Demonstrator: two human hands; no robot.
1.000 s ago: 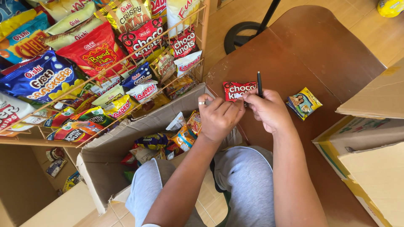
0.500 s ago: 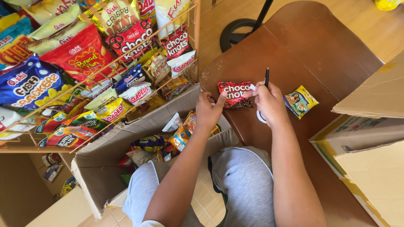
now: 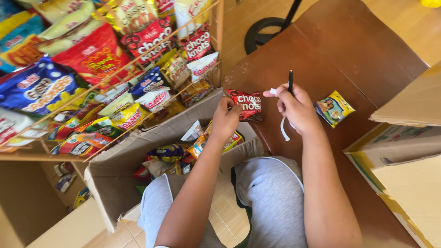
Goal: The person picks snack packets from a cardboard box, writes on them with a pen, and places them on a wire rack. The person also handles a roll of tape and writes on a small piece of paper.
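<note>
So the small red foil snack packet (image 3: 245, 104) sits on the dark brown wooden desk (image 3: 363, 55), near its edge. The left hand (image 3: 225, 120) pinches the packet's near-left corner, fingers closed on it. Just right of the packet, the right hand (image 3: 297, 108) is curled around a black pen (image 3: 291, 81) and a thin white paper strip (image 3: 284, 128). Further right of the packet lies a little yellow snack pouch (image 3: 334, 108). Left of the packet there's an open cardboard box (image 3: 115, 183) full of snacks.

This looks like a small shop. At ten o'clock a wire rack (image 3: 138, 69) is full of snack bags (image 3: 96, 55), and cardboard boxes (image 3: 138, 151) of stock stand around the brown table (image 3: 358, 55).
</note>
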